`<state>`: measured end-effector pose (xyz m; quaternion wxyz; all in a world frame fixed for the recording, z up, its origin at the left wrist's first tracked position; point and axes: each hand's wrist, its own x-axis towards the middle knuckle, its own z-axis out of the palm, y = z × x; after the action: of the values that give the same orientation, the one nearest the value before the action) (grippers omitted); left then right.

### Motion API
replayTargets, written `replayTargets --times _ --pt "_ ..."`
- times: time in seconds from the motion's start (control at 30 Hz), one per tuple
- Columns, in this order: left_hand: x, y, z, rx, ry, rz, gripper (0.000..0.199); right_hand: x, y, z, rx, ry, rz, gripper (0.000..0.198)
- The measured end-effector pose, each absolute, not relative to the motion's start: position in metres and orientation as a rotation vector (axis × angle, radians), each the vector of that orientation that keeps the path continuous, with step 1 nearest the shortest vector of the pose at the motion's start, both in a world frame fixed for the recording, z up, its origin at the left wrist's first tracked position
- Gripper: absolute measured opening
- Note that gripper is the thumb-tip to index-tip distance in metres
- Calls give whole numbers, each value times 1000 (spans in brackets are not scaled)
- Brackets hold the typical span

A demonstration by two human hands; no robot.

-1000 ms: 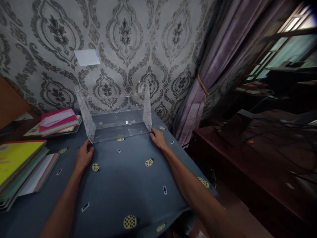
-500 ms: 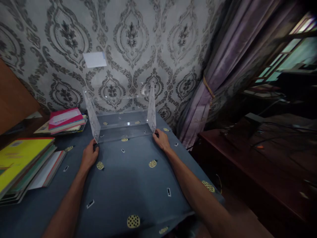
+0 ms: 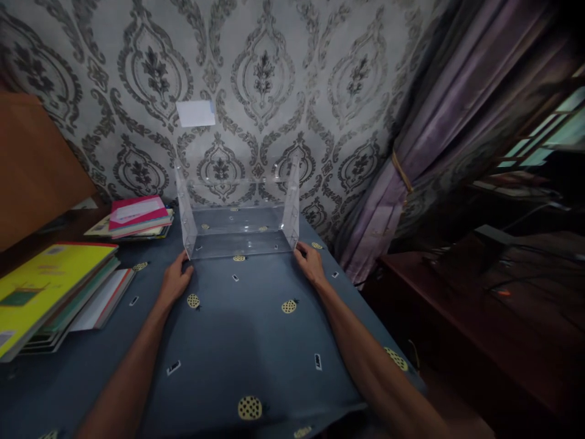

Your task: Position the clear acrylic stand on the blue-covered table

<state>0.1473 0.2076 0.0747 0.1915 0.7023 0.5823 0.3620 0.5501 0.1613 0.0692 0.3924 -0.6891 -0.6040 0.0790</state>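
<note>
A clear acrylic stand point(image 3: 240, 235) with two upright side panels and a flat base sits at the far side of the table, near the patterned wall. My left hand point(image 3: 176, 281) rests on the blue cloth and touches the stand's front left corner. My right hand point(image 3: 309, 263) touches the front right corner. Both hands press against the base edge with fingers curled; neither lifts it.
A blue tablecloth point(image 3: 237, 341) with pineapple prints covers the table. Stacks of books point(image 3: 55, 286) lie at the left, and a pink-topped pile point(image 3: 137, 214) further back. A purple curtain point(image 3: 411, 158) hangs right, beside a dark wooden desk point(image 3: 493, 305). A white note point(image 3: 195, 113) sticks on the wall.
The view has swung right to left, so everything sits further right in frame. Both hands stay at the stand's front corners; the stand looks unmoved on the cloth.
</note>
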Motion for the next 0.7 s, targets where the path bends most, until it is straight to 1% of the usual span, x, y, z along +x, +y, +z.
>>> replayTargets --times 0.3,0.7 --pt "146 209 70 1991 1698 1002 57 549 164 63 -1813 -1524 196 32" --pt "152 209 66 2119 1746 885 65 543 170 60 -1938 -1531 140 31"
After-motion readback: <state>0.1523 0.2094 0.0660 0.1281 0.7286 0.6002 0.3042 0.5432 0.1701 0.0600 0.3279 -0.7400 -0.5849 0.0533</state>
